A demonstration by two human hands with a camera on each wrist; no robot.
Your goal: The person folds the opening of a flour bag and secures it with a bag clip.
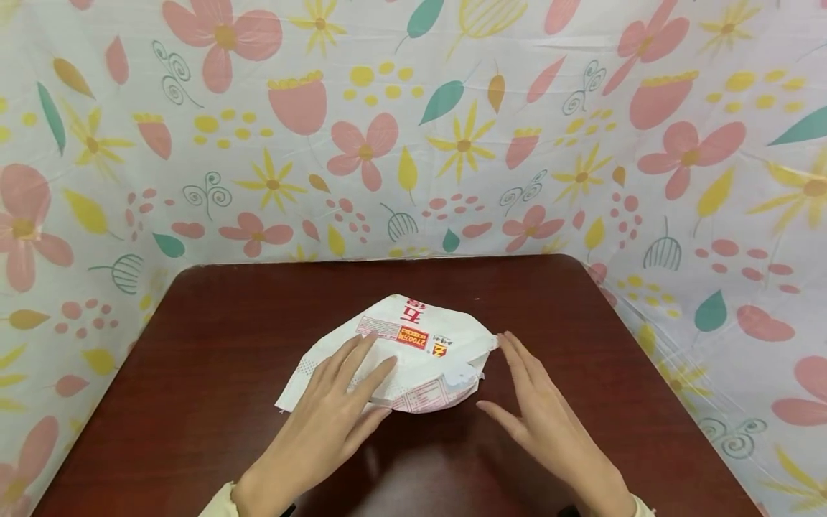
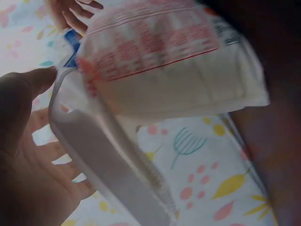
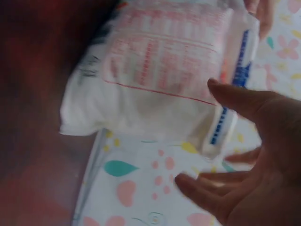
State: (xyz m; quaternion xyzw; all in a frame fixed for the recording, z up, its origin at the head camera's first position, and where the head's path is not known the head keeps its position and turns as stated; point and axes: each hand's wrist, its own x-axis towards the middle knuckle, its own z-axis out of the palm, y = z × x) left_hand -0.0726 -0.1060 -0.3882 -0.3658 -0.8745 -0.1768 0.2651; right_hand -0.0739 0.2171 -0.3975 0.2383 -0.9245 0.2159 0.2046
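Note:
A white printed bag (image 1: 423,359) with red and yellow lettering lies crumpled at the middle of the table. My left hand (image 1: 332,409) is over its near left side, fingers extended and spread. At the bag's right corner are the fingertips of my right hand (image 1: 545,416), its thumb held apart. In the left wrist view, the bag (image 2: 169,61) has a rounded, filled-looking body and a loose folded end, with the thumb at the fold's edge. In the right wrist view, the thumb overlaps the bag's (image 3: 155,80) blue-printed side, and the other fingers are apart from it.
The dark reddish-brown table (image 1: 194,345) has rounded far corners. A white curtain (image 1: 400,208) printed with flowers and leaves hangs behind it and along both sides. Cream sleeve cuffs (image 1: 222,502) show at the bottom edge.

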